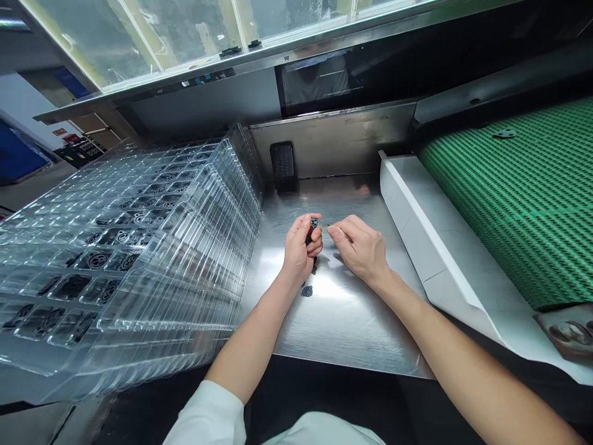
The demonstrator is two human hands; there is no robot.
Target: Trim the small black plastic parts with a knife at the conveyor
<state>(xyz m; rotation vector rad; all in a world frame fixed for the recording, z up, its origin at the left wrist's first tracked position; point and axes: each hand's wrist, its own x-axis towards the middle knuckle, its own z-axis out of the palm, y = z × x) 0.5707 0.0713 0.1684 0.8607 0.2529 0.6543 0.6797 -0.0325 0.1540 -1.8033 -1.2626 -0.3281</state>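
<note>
Left hand [300, 246], fingers clamped on a black part [314, 222]; right hand [362, 248] at three o'clock, fingers pinched together, on what I can't quite tell; trays [204, 241] at nine o'clock.

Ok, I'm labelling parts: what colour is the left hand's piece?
The piece looks mostly black, clearest in head view.
</note>
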